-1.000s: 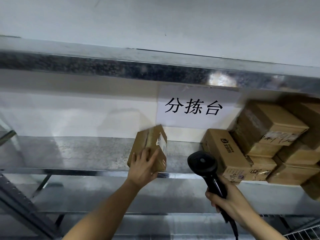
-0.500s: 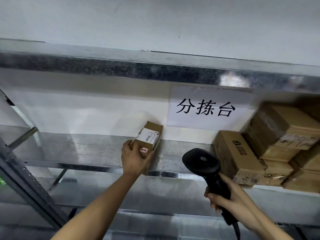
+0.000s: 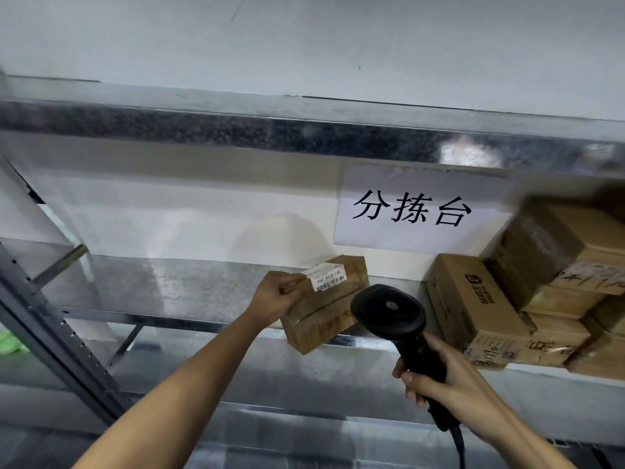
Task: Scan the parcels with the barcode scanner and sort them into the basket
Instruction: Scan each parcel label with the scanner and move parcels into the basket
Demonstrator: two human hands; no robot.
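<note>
Two grips on: left hand [image 3: 275,296] holding parcel [image 3: 326,316] label-up, right hand [image 3: 449,384] holding scanner [image 3: 389,309]; I'm squaring its head to the label [image 3: 326,277].

The parcel [image 3: 324,316] hangs over the front edge of the shelf [image 3: 169,289], about midway along it, held at its left side by the left hand [image 3: 275,299], with a label [image 3: 327,278] on its top. Just right of it, before the front edge, is the scanner [image 3: 389,309] in the right hand [image 3: 453,390]. A stack [image 3: 558,289] of boxes sits on the shelf's right end, against the wall. A sign [image 3: 416,211] hangs on that wall behind, above parcel and stack. An upper shelf [image 3: 236,126] runs overhead; a post [image 3: 50,336] stands at the left front.
</note>
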